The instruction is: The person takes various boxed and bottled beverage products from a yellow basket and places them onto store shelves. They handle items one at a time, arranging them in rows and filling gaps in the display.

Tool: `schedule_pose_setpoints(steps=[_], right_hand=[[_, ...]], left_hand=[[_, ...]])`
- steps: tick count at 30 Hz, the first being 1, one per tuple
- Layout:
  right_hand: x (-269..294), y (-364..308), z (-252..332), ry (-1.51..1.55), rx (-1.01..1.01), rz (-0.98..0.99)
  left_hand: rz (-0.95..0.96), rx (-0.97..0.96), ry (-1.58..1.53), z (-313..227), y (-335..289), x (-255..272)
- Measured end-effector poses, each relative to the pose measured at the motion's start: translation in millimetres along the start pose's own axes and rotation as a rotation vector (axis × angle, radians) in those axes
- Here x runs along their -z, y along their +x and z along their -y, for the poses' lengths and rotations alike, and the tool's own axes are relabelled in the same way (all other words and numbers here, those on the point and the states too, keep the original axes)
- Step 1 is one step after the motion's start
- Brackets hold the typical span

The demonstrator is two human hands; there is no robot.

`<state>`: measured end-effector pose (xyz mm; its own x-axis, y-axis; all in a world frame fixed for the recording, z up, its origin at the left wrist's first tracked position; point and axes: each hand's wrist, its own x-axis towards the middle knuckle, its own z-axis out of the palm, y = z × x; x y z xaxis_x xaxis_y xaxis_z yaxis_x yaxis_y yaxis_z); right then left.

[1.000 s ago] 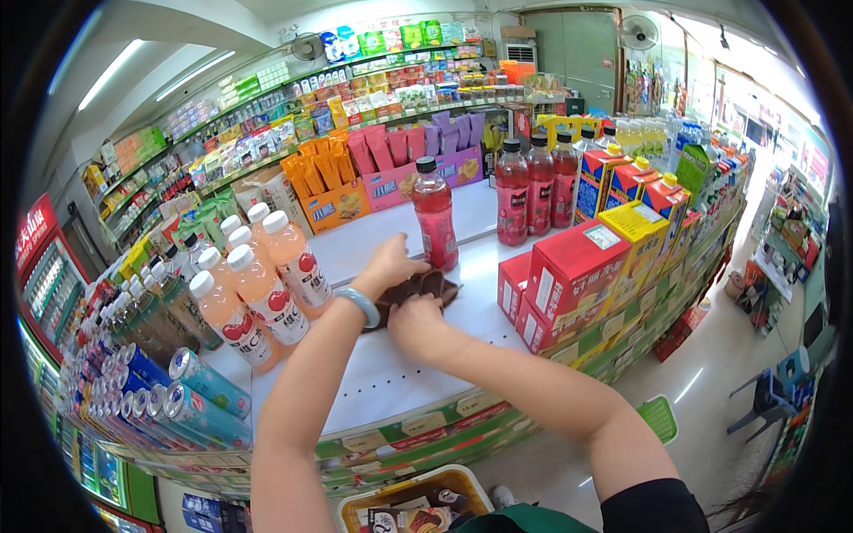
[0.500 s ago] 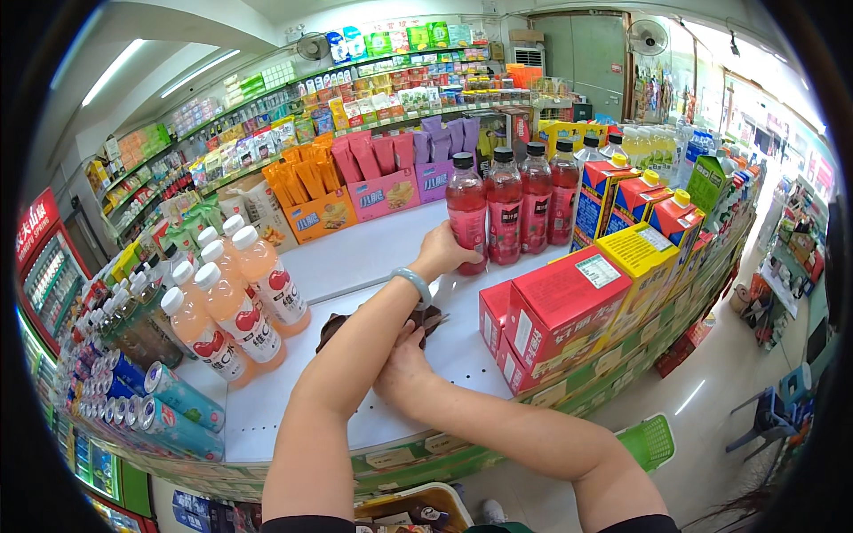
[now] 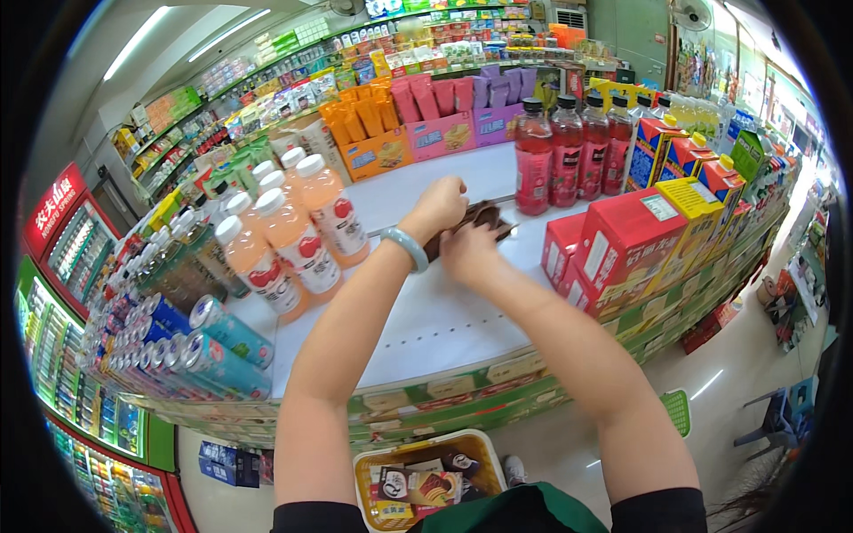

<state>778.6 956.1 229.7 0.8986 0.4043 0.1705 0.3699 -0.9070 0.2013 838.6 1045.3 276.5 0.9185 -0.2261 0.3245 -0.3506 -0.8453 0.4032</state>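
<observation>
A crumpled dark brown cloth lies on the white shelf top. My right hand presses down on it, fingers bent into its folds. My left hand, with a pale bangle at the wrist, is curled closed just beyond and to the left, over the cloth's edge; whatever its fingers hold is hidden. To the right of the hands stand several red drink bottles with black caps. Pale orange drink bottles with white caps stand to the left, apart from my hands.
Red cartons and yellow cartons line the right side. Orange snack boxes stand at the back. Blue cans sit at the left front. Below the shelf's front edge is a yellow basket holding packages; a green basket is on the floor.
My left hand has left the nearest red bottle and closed beside the cloth. My right hand and the cloth have moved farther back on the shelf. The view has shifted, showing more of the yellow basket.
</observation>
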Motion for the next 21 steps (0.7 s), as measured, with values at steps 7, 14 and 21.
schedule_pose_setpoints(steps=[7,14,21], right_hand=[[5.0,27.1,-25.1,0.169,-0.036,0.173],[56.3,-73.3,-26.6,0.062,0.207,0.254],[77.1,-145.8,-17.9,0.069,0.459,0.234]], left_hand=[[0.215,-0.053,0.186,45.0,-69.3,-16.9],[0.308,-0.26,0.166,-8.6,-140.7,16.3],[0.314,-0.239,0.122,-30.1,-236.4,49.8]])
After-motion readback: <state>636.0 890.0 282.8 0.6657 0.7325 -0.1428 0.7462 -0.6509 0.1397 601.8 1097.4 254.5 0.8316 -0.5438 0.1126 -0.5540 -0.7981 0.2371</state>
